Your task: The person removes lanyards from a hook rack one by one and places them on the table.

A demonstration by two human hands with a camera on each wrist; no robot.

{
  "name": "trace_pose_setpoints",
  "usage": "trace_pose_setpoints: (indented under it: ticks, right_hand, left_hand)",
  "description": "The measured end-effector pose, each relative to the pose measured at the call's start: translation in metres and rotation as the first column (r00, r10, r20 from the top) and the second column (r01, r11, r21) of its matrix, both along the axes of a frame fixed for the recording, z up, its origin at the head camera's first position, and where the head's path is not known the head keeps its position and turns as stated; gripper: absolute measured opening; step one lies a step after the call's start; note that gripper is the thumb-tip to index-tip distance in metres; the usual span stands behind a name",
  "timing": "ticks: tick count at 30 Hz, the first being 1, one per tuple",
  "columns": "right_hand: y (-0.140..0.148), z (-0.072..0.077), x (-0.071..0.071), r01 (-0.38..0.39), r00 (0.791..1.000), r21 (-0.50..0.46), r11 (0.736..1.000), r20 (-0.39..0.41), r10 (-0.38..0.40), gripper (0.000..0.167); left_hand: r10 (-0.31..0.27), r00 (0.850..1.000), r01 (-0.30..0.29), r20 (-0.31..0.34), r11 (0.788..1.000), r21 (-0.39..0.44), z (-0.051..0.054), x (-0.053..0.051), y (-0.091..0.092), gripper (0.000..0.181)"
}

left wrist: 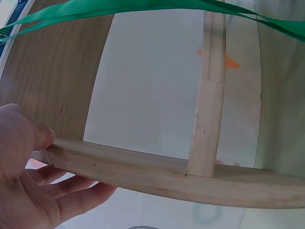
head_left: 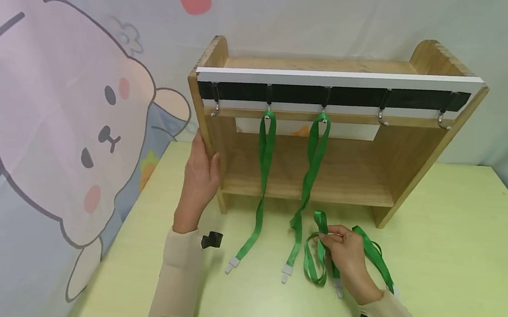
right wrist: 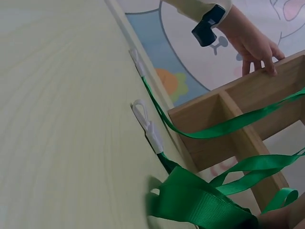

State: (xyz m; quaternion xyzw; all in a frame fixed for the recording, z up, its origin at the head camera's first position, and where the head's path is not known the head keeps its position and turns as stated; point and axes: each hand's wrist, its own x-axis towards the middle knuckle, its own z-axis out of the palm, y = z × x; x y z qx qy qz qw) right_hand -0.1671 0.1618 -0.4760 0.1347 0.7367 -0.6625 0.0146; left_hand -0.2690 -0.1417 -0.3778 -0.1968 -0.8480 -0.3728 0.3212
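Observation:
My left hand grips the left side panel of a small wooden shelf; in the left wrist view its thumb and fingers lie on either side of the panel's edge. Two green lanyards hang from metal hooks on the shelf's front rail, white clips dangling toward the table. In front of the shelf, my right hand pinches another green lanyard, part of it in a loose loop. A further green lanyard lies to the right of that hand, partly hidden by the forearm.
Along the front rail runs a black strip with several hooks; the far-left hook and the two right ones hold nothing. The shelf stands on a pale yellow-green table, against a cartoon-printed backdrop.

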Motion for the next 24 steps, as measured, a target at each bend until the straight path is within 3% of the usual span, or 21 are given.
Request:
trace_pose_setpoints:
  ticks: [14, 24]
  right_hand:
    - [0.001, 0.007, -0.003, 0.031, 0.999, 0.064, 0.997, -0.008, -0.031, 0.022]
    - [0.001, -0.006, -0.001, 0.052, 0.999, 0.260, 0.964, -0.017, -0.049, 0.017]
  left_hand:
    - [-0.004, 0.998, 0.002, 0.058, 1.000, 0.031, 0.005, -0.002, -0.001, 0.061]
    - [-0.010, 0.997, 0.007, 0.072, 0.999, 0.034, 0.002, 0.000, 0.000, 0.062]
